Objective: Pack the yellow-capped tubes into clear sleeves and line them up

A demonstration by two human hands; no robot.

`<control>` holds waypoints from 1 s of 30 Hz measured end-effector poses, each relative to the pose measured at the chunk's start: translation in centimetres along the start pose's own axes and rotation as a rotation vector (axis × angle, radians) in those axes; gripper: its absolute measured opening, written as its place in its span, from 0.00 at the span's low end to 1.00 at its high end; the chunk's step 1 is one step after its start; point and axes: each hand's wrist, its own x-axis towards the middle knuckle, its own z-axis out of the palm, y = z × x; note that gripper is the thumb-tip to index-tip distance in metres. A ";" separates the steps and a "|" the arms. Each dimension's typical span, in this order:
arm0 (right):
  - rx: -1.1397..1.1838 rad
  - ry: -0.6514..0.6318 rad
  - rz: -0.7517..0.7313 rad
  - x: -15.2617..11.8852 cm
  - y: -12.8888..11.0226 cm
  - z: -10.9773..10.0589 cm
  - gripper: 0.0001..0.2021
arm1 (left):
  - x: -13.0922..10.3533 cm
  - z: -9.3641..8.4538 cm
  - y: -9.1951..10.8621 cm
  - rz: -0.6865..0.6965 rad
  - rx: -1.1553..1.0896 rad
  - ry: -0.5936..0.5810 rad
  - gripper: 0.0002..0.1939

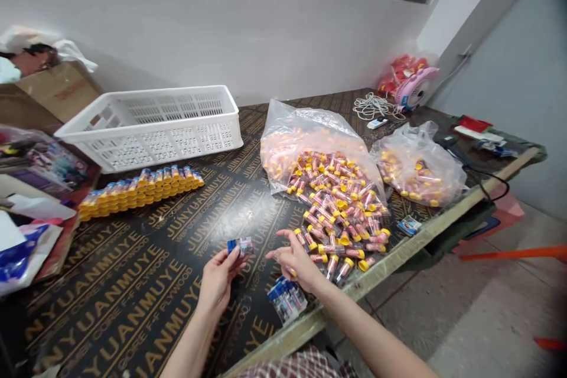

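Blue-topped packets are lying at the near edge of the surface. Just beyond, the left hand is holding one packet, fingers pinching its blue end. The right hand is hovering beside it, fingers loosely parted, gripping nothing visible. Film is probably behaving as light, limp and slippery; pinching the blue end is likely giving the surest hold. Yellow-capped tubes are lying farther back.

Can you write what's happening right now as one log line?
left hand: pinching small packet | right hand: open, near packet pile and yellow-capped tubes | farther back: white basket
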 end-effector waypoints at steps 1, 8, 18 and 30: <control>-0.176 0.054 -0.095 -0.1 0.6 0.6 0.20 | -0.1 -0.1 0.1 0.003 -0.006 0.012 0.11; -0.611 0.217 -0.353 -1.1 1.6 1.9 0.11 | -0.5 -0.7 0.2 -0.054 -0.084 0.115 0.05; -0.575 0.385 -0.602 -3.0 1.4 1.2 0.08 | -0.8 -0.3 -0.1 -0.012 -0.077 0.094 0.14; -0.714 0.224 -0.780 -3.3 1.7 2.6 0.18 | -1.3 -0.3 -0.6 0.056 -0.016 0.066 0.19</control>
